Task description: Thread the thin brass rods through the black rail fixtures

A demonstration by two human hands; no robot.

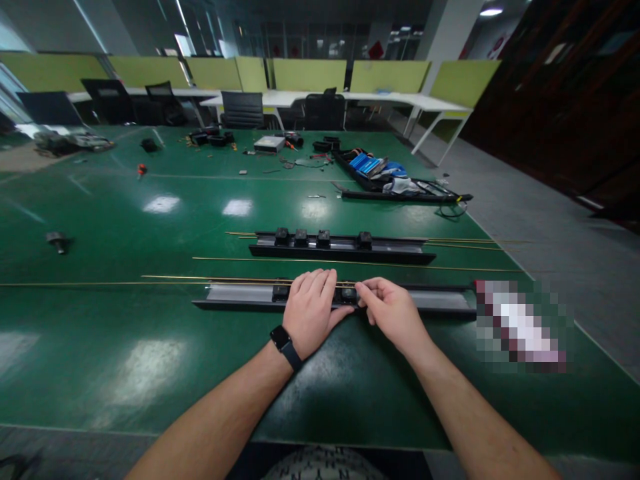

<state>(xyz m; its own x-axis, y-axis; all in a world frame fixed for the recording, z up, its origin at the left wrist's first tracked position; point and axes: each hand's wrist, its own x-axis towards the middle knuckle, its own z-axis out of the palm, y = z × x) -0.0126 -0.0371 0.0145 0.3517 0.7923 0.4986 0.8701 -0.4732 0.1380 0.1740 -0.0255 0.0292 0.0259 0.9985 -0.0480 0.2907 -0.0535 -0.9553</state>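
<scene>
A long black channel with a silvery floor (pixel 240 293) lies across the green table before me. My left hand (pixel 313 303) rests over its middle, fingers stretched out and flat, covering part of the channel and its black blocks. One black block (pixel 281 293) shows left of that hand, another block (pixel 349 294) between my two hands. My right hand (pixel 387 307) is closed in a pinch at the right end of a thin brass rod (pixel 175 277), just above the second block. A further long brass rod (pixel 75 285) runs out to the left.
Behind lies a second black channel (pixel 345 254) with several black blocks and brass rods; a loose rod (pixel 300 261) lies between the channels. A blurred-out item (pixel 520 323) sits right. Farther back are a cluttered black tray (pixel 357 177), a black bar (pixel 390 197) and a grey fitting (pixel 57 240).
</scene>
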